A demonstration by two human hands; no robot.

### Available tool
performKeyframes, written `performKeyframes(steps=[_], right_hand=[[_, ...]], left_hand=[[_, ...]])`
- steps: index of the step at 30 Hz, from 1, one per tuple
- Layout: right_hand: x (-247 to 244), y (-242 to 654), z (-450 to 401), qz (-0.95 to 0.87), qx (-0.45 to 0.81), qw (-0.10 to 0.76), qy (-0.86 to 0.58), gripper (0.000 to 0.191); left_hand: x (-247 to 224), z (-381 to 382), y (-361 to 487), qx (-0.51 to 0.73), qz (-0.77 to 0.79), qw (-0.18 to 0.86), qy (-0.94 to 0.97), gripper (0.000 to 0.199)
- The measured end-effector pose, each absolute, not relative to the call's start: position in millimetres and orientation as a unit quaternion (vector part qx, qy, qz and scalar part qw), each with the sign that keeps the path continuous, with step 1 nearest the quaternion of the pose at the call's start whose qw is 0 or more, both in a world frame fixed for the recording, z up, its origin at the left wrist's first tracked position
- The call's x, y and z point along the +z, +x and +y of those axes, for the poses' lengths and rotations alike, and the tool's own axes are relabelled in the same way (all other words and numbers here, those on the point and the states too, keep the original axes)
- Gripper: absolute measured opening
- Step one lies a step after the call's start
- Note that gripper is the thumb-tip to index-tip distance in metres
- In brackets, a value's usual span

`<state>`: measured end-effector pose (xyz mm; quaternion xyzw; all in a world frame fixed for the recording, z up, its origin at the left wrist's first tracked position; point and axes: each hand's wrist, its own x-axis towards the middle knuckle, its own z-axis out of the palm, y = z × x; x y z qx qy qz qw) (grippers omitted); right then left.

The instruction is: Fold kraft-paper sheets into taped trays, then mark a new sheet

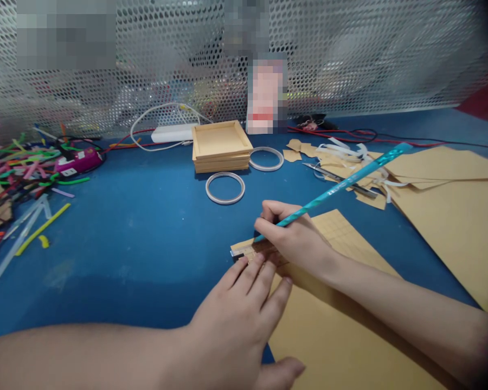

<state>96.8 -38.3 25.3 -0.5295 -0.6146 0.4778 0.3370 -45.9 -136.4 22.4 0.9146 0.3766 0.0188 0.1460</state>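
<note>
A teal pencil slants up to the right, gripped in my right hand, its tip down at the upper left edge of a tan paper sheet. Below it, my left hand lies with fingers spread, the fingertips pressing on a ruler that rests on the sheet. Much of the ruler is hidden under my hands. Faint pencil lines show on the sheet beyond my right wrist.
Stacked wooden trays stand at the back, beside two tape rings. Scissors lie among paper scraps at right, near larger tan sheets. Colourful pipe cleaners and a purple device are at left.
</note>
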Motion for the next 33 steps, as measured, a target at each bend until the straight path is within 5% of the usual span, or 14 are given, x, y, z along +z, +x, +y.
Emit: performKeyframes(steps=[21, 28, 33], right_hand=[[24.7, 96.4, -37.5, -0.641, 0.452, 0.341, -0.519, 0.029], [24.2, 99.9, -34.1, -0.628, 0.42, 0.442, -0.484, 0.032], [56.5, 106.5, -39.0, -0.657, 0.438, 0.431, -0.437, 0.035]], left_hand=[[21.7, -138.2, -46.9, 0.037, 0.378, 0.145, 0.914, 0.076], [22.0, -136.7, -47.6, 0.063, 0.38, 0.138, 0.912, 0.072], [24.0, -153.4, -46.3, 0.069, 0.37, 0.154, 0.914, 0.074]])
